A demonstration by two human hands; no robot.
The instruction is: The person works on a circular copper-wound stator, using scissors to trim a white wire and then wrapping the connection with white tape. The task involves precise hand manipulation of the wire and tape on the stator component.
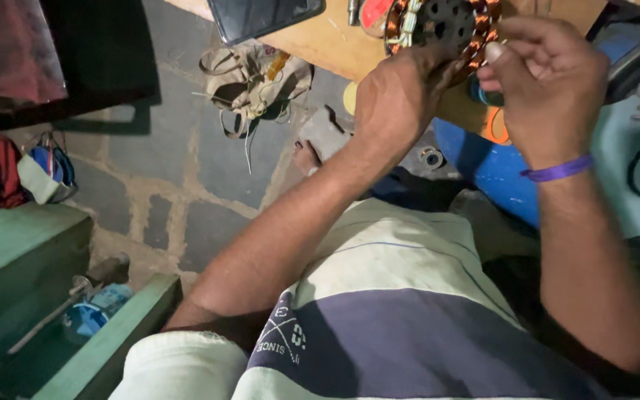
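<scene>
The motor stator (442, 26), a round metal core ringed with copper windings, sits at the near edge of the wooden worktop (327, 44). The left hand (398, 92) is closed on its near rim. The right hand (550, 78) has thumb and fingers pinched together on the windings at the stator's right side. A dark tablet (261, 16) lies on the worktop further left. A tangled harness (257, 78) lies on the stone floor (172, 170)
</scene>
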